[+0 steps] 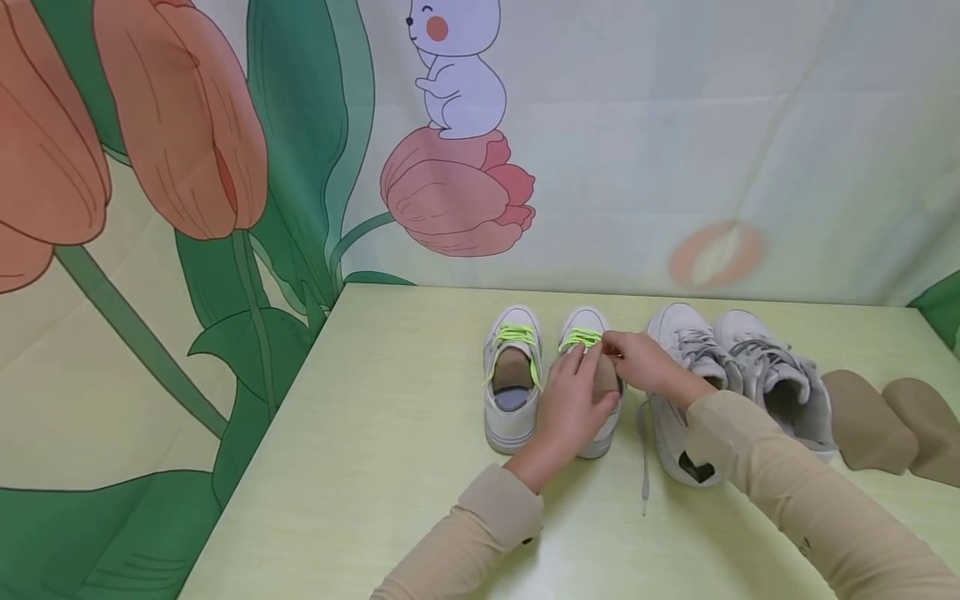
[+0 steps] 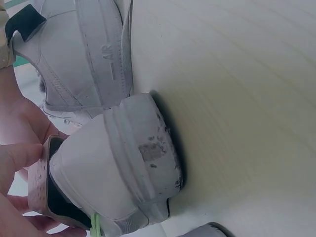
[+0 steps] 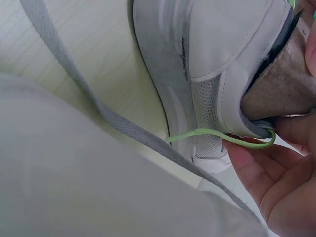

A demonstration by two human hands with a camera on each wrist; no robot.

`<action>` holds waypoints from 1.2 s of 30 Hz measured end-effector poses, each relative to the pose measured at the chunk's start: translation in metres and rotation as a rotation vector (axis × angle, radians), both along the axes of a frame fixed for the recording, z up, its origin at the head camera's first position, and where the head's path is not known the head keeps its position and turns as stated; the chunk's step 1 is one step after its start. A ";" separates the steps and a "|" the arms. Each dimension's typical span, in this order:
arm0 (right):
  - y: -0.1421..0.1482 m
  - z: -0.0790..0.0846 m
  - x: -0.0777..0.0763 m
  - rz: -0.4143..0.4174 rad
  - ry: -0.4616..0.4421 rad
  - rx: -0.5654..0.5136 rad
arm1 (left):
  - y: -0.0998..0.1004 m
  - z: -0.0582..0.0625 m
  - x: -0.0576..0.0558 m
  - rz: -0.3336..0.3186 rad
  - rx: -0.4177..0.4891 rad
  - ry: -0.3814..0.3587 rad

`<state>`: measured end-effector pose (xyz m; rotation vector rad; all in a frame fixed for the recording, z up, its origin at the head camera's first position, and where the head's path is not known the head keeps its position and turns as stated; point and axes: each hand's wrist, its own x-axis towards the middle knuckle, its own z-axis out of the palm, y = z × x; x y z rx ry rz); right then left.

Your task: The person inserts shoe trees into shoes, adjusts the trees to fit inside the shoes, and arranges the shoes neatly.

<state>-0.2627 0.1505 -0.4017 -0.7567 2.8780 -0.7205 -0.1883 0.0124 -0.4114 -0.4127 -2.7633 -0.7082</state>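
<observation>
Beige cuffed sleeves (image 1: 487, 518) lay nearest. Left hand (image 1: 572, 402) gripped a brown, rounded insert (image 1: 605, 379) in a white, lime-laced sneaker (image 2: 111, 165); right hand (image 1: 645, 362) pinched the sneaker's one-o'clock edge. Long axis: toe twelve, heel six, at its lime-laced twin's (image 1: 512, 427) three o'clock.

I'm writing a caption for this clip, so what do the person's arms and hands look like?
Both arms wear long beige sleeves: the left sleeve and the right sleeve each end in a wide cuff. The right one shows creases and a small dark mark, too small to make out. The left hand and right hand wear no gloves.
</observation>
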 end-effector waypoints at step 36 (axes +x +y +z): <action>0.002 0.002 0.001 -0.022 0.002 -0.056 | -0.003 -0.008 -0.009 -0.007 0.033 0.040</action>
